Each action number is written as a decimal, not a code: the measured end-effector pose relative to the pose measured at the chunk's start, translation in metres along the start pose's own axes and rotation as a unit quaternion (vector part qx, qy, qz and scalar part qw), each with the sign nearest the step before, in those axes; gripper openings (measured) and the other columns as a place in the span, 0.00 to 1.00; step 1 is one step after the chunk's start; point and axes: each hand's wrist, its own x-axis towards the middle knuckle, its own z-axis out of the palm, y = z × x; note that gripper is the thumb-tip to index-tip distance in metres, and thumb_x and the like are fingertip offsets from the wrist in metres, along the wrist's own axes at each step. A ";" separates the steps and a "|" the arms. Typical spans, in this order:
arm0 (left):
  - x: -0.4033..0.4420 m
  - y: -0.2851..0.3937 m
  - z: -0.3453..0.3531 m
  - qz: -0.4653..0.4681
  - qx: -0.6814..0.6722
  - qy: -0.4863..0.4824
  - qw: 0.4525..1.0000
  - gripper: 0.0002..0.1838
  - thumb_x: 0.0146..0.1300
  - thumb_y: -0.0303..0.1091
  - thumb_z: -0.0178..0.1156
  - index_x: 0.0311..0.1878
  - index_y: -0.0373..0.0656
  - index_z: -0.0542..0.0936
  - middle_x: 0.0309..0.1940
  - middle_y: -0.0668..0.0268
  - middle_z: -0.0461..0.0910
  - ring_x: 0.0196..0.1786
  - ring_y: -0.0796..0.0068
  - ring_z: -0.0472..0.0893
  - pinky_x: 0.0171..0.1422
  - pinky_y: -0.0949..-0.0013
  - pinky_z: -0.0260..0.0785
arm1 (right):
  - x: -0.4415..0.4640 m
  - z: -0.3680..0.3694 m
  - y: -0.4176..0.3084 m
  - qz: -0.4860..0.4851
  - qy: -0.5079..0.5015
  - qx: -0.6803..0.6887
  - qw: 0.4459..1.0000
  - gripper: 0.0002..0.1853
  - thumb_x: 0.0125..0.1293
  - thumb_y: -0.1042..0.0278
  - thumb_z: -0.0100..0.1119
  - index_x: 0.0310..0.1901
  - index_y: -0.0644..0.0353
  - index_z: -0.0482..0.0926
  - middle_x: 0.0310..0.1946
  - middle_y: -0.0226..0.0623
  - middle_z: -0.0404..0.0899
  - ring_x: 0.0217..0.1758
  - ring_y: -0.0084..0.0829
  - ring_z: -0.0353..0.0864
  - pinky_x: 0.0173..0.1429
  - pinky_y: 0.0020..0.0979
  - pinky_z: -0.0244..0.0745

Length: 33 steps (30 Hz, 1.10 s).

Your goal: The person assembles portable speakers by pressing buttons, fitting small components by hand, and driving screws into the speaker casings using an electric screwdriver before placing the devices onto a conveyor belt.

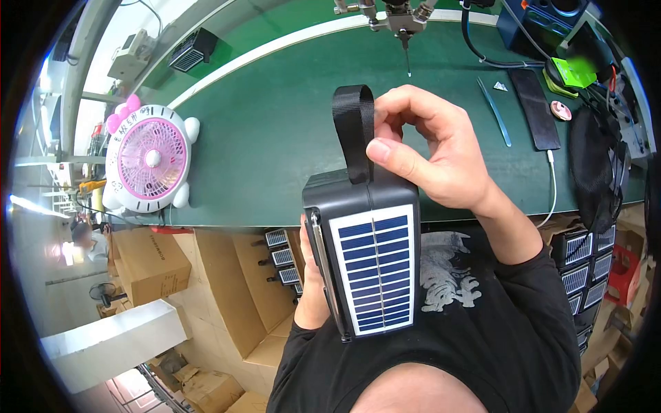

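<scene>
A black box-shaped solar radio (361, 189) is held upright in front of my chest, at the near edge of the bench. Its solar panel (375, 275) faces up toward me, and a folded metal antenna (322, 268) runs down its left side. My left hand (311, 279) grips the radio from its left; most of those fingers are hidden behind it. From the top rises a looped black carrying strap (351, 131). My right hand (434, 148) is closed at the strap's right side, thumb and fingers pinching it.
A pink-and-white fan (153, 158) stands at the left of the green bench (268, 124). An electric screwdriver (406, 51) hangs at the back. Blue tweezers (494, 110) and a black phone (536, 110) lie right. An open carton (227, 275) and stacked radios (575, 279) are below.
</scene>
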 end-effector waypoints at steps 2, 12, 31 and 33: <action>0.000 0.000 -0.001 -0.007 -0.001 -0.004 1.000 0.51 0.63 0.75 0.47 0.75 0.40 0.59 0.66 0.52 0.71 0.66 0.59 0.75 0.70 0.56 0.70 | -0.002 -0.001 0.000 -0.004 -0.005 -0.003 1.000 0.11 0.62 0.68 0.70 0.39 0.64 0.80 0.27 0.27 0.78 0.31 0.18 0.74 0.40 0.24 0.71; 0.006 0.005 -0.001 -0.066 0.002 -0.031 0.997 0.54 0.62 0.76 0.48 0.75 0.38 0.58 0.66 0.52 0.70 0.66 0.60 0.75 0.70 0.57 0.70 | -0.010 -0.008 -0.002 0.009 -0.064 -0.011 0.998 0.09 0.61 0.70 0.69 0.37 0.64 0.79 0.31 0.32 0.77 0.33 0.22 0.74 0.41 0.25 0.71; 0.009 0.008 0.014 -0.188 0.027 -0.075 0.979 0.58 0.59 0.79 0.50 0.76 0.36 0.55 0.67 0.51 0.70 0.67 0.62 0.74 0.69 0.61 0.70 | 0.010 -0.040 -0.013 -0.139 -0.275 -0.254 0.917 0.09 0.62 0.66 0.67 0.35 0.62 0.81 0.31 0.39 0.77 0.37 0.42 0.79 0.43 0.40 0.74; 0.014 0.010 0.013 -0.197 0.034 -0.082 0.976 0.59 0.58 0.79 0.50 0.76 0.36 0.55 0.67 0.51 0.70 0.67 0.62 0.74 0.69 0.61 0.70 | 0.008 -0.047 -0.015 -0.098 -0.293 -0.233 0.922 0.09 0.64 0.66 0.64 0.33 0.63 0.80 0.29 0.41 0.76 0.37 0.44 0.79 0.40 0.41 0.73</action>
